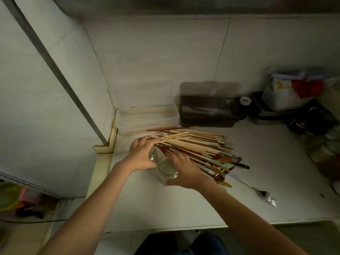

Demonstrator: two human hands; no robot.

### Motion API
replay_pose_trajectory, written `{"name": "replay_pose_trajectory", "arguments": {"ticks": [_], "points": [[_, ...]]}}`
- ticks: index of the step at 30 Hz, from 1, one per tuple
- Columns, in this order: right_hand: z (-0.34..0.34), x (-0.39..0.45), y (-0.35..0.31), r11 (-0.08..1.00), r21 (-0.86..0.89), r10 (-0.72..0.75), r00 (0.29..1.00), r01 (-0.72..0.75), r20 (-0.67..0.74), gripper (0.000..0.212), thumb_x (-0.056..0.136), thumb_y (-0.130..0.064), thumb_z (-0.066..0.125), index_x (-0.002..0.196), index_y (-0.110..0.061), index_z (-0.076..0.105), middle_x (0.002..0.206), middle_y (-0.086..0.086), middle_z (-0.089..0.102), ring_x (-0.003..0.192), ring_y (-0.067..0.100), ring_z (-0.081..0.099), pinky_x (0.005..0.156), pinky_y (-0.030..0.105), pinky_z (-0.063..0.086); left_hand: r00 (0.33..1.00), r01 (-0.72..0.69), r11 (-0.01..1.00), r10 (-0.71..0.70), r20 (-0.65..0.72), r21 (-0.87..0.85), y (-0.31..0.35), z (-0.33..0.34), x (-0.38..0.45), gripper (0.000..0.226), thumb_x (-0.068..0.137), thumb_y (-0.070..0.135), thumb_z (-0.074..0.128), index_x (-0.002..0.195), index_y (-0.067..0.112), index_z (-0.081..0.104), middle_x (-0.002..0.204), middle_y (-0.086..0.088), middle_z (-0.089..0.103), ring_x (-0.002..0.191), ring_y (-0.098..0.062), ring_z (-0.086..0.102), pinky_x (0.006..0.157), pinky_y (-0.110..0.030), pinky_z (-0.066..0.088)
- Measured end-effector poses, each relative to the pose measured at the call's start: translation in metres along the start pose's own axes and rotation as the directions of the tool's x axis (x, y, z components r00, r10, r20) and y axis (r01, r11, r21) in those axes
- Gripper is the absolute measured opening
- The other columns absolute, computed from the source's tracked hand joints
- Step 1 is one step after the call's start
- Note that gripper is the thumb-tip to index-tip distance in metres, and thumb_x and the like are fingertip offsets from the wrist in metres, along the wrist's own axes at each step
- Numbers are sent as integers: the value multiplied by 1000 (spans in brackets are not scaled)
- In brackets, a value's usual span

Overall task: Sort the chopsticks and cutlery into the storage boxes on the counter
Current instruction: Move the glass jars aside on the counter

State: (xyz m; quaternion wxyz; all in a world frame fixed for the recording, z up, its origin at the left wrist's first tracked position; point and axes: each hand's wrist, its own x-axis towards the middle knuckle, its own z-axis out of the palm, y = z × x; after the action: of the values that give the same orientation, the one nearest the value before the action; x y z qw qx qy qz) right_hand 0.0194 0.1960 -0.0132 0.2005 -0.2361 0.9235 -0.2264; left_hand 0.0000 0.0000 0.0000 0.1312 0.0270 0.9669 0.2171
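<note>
A big fan of chopsticks (198,146), pale wooden and red-brown ones, spills across the counter out of a glass jar (167,169) lying on its side. My left hand (141,153) is at the jar's mouth end, and its fingers pinch a few pale chopsticks (173,137) that stand up from the pile. My right hand (184,171) grips the jar from the right, fingers over the red-brown sticks. A clear storage box (175,117) with a few pale chopsticks inside sits in the corner. Beside it stands a dark storage box (207,124), lid up. A fork (265,196) lies to the right.
Dark-handled cutlery (239,163) lies at the far end of the chopstick pile. Bags and containers (287,92) crowd the back right, with bowls (329,144) along the right edge. Tiled walls close the left and back. The counter's front edge (165,227) is near my body.
</note>
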Motion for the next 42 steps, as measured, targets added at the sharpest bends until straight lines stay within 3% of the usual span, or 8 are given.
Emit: {"name": "replay_pose_trajectory", "arguments": {"ticks": [5, 10, 14, 19, 23, 32, 38, 42], "points": [[5, 5, -8, 996, -69, 43, 995, -50, -89, 80, 78, -48, 68, 142, -25, 26, 143, -2, 37, 132, 22, 32, 106, 39, 32, 998, 7, 999, -8, 55, 32, -11, 11, 7, 105, 61, 23, 81, 147, 35, 22, 152, -3, 16, 137, -28, 17, 114, -35, 24], [-2, 10, -6, 998, -25, 63, 993, -66, -96, 69, 74, -47, 73, 132, -28, 40, 125, 0, 57, 113, 21, 56, 90, 32, 46, 997, 63, 994, -66, 27, 87, -9, 16, 15, 94, 66, 13, 77, 145, 31, 29, 146, -6, 22, 130, -33, 27, 106, -42, 38], [-12, 9, -5, 994, 98, 51, 991, -39, -120, 68, 71, -42, 77, 129, -24, 46, 121, 0, 60, 108, 18, 58, 86, 28, 49, 997, 73, 991, -75, 15, 110, -5, 14, 17, 79, 66, 11, 76, 135, 27, 40, 135, -4, 31, 121, -31, 34, 95, -40, 45], [-49, 0, 2, 966, 256, 48, 960, 26, -277, 71, 67, -40, 81, 129, -24, 50, 119, -6, 60, 104, 11, 57, 84, 23, 49, 998, 55, 996, -53, -18, 74, 11, 9, 16, 87, 58, 29, 82, 134, 27, 41, 134, -2, 34, 118, -32, 36, 96, -43, 45], [-80, -9, 29, 943, 332, 142, 900, 3, -413, 69, 65, -45, 78, 127, -31, 49, 117, -9, 58, 107, 9, 55, 88, 28, 50, 996, -41, 999, 43, -79, 25, 51, -9, 31, 89, 52, 39, 80, 132, 31, 42, 132, 2, 37, 119, -31, 38, 97, -44, 43], [-141, -57, 142, 838, 494, 493, 708, -231, -506, 68, 66, -47, 76, 126, -37, 47, 122, -12, 55, 113, 11, 52, 91, 39, 50, 947, -321, 942, 321, 19, 97, 188, 0, 82, 81, 63, 40, 79, 132, 37, 36, 133, 5, 34, 122, -23, 33, 97, -44, 43], [-191, -89, 233, 753, 411, 654, 515, -513, -555, 63, 75, -51, 69, 129, -27, 48, 124, 1, 58, 123, 30, 40, 92, 38, 43, 919, -386, 919, 378, 110, 73, 257, 28, 103, 78, 63, 37, 79, 129, 38, 37, 133, 3, 33, 124, -25, 31, 98, -51, 41], [-204, -91, 285, 723, 355, 675, 493, -593, -550, 60, 75, -49, 70, 124, -20, 50, 121, 8, 61, 115, 30, 54, 99, 42, 41, 905, -411, 903, 389, 171, 123, 286, 40, 109, 84, 65, 36, 78, 136, 33, 34, 136, 0, 33, 126, -26, 31, 101, -50, 40]]}}
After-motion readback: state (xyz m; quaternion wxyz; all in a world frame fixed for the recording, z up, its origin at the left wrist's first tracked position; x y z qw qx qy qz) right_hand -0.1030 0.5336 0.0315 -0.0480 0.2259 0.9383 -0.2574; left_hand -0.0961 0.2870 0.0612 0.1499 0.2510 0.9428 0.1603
